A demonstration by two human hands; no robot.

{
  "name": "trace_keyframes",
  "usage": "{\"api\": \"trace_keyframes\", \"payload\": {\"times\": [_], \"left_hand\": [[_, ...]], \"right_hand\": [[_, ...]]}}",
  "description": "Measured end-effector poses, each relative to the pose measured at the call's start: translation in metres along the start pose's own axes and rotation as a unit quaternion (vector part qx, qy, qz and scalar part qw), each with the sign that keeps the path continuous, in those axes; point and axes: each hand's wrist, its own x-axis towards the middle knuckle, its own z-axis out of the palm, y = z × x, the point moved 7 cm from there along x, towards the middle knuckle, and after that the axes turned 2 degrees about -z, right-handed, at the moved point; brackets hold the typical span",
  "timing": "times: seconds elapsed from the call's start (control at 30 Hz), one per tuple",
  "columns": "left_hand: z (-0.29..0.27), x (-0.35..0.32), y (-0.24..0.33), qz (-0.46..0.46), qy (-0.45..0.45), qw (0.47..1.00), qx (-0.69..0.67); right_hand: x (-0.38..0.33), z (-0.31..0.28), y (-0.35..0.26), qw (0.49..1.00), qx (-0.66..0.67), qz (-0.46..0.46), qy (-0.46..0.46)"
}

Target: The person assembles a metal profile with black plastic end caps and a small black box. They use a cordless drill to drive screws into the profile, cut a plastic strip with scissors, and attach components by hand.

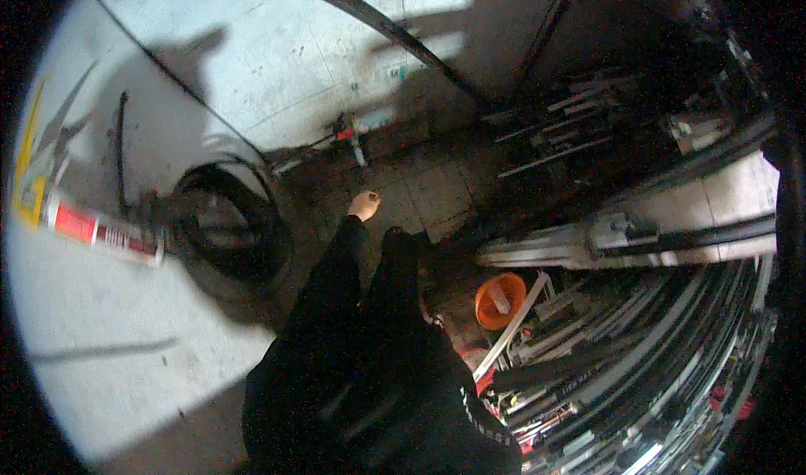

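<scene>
My left hand (365, 205) reaches forward over the dark tiled floor (424, 198), at the end of a black sleeve. Its fingers look curled in; a small dark spot shows at their tips, and what they hold, if anything, cannot be made out. The black coil (227, 215), perhaps hose or cable, is to the left of this hand. Ahead of it, low by the pale wall (311, 64), is a small red and white object (346, 133), too blurred to name. My right hand does not show.
At the left is a red and white tube (105, 230) beside a yellow-edged item (32, 194). An orange bucket (495, 311) stands at my right, with a pale bar (514, 328) leaning beside it. Many long bars (638, 324) fill the right side. Deep shadow covers the far right.
</scene>
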Motion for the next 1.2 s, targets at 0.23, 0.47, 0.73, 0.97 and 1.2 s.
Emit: {"api": "trace_keyframes", "payload": {"times": [0.23,0.47,0.73,0.97,1.2], "left_hand": [[-0.076,0.113,-0.048,-0.073,0.09,0.991,-0.061],[0.046,0.074,-0.137,-0.054,-0.133,0.989,-0.029],[0.047,0.008,-0.171,-0.211,-0.076,0.945,-0.237],[0.028,0.049,-0.157,-0.305,0.162,0.78,-0.521],[0.13,0.113,-0.042,-0.27,0.284,0.369,-0.843]], "right_hand": [[0.061,0.032,-0.08,0.997,-0.005,0.074,-0.017],[0.104,0.002,-0.16,0.993,-0.065,0.072,-0.072],[0.239,-0.128,-0.36,0.844,-0.456,-0.227,-0.167],[0.439,0.101,-0.525,0.597,-0.58,-0.362,-0.419],[0.511,0.327,-0.485,0.481,-0.542,-0.614,-0.313]]}}
